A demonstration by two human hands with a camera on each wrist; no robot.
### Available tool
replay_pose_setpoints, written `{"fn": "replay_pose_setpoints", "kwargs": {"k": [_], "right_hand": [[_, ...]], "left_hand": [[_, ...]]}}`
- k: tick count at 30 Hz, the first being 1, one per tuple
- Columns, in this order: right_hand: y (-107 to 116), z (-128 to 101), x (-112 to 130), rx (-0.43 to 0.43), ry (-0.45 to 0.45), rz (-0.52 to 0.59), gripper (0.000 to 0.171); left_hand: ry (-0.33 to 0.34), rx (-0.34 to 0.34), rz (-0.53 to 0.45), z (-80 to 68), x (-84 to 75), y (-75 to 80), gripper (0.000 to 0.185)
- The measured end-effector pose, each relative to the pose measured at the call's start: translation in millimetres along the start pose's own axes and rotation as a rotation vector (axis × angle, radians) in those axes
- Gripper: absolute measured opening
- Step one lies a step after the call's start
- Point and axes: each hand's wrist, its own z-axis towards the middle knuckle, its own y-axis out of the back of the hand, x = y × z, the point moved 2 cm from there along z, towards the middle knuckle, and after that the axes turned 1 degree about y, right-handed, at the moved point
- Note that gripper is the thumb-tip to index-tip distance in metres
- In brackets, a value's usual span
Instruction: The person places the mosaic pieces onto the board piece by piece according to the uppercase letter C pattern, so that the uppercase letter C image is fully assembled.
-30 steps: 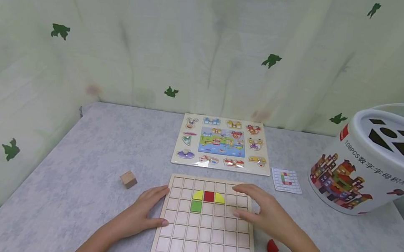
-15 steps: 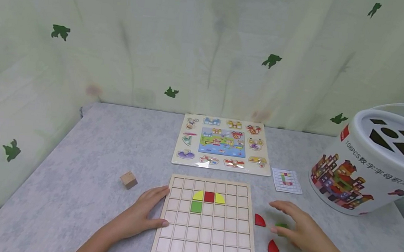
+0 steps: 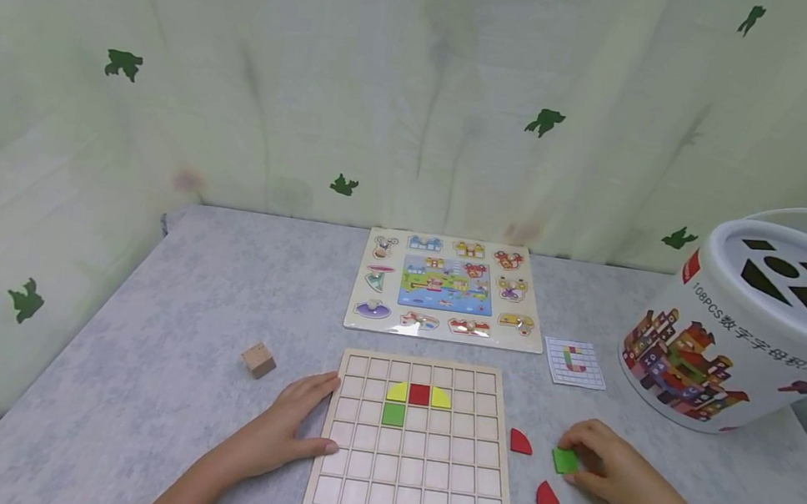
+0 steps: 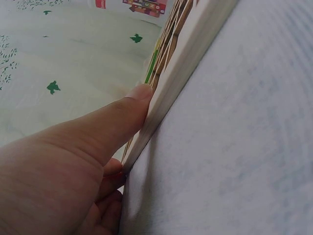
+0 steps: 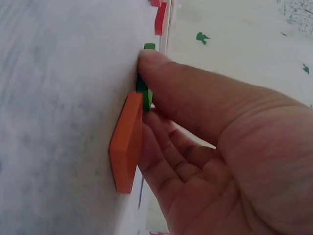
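Note:
A wooden grid board (image 3: 412, 488) lies near the table's front edge. It holds two yellow quarter-round tiles (image 3: 397, 392), a red square (image 3: 419, 394) and a green square (image 3: 394, 414). My left hand (image 3: 311, 419) rests flat on the table, thumb (image 4: 132, 105) pressed against the board's left edge (image 4: 181, 73). To the right of the board my right hand (image 3: 578, 460) pinches a green square tile (image 3: 563, 460), thumb on top in the right wrist view. An orange tile (image 5: 126, 142) lies on the table by those fingers. Two red quarter-round tiles (image 3: 519, 442) (image 3: 546, 497) lie between board and hand.
A small wooden cube (image 3: 257, 359) sits left of the board. Behind it lie a colourful peg puzzle (image 3: 449, 289) and a small pattern card (image 3: 575, 362). A big white block bucket (image 3: 749, 328) stands at the right. A leaf-print curtain closes off the back and left.
My right hand left the board, moved right and down to the loose tiles and took hold of the green square. The left hand has stayed put.

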Motion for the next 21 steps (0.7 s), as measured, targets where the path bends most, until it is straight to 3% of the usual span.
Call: {"fn": "replay_pose_setpoints", "kwargs": {"k": [10,21], "right_hand": [[1.0,2.1,11.9,-0.092,-0.088,-0.006,0.029],[4.9,13.4,45.6,-0.271,0.138,0.003,0.027]], "left_hand": [[0.009,0.0,-0.001,-0.3,-1.3,0.4,0.087],[0.011,-0.004,0.009,-0.1,-1.1,0.4,0.087]]}}
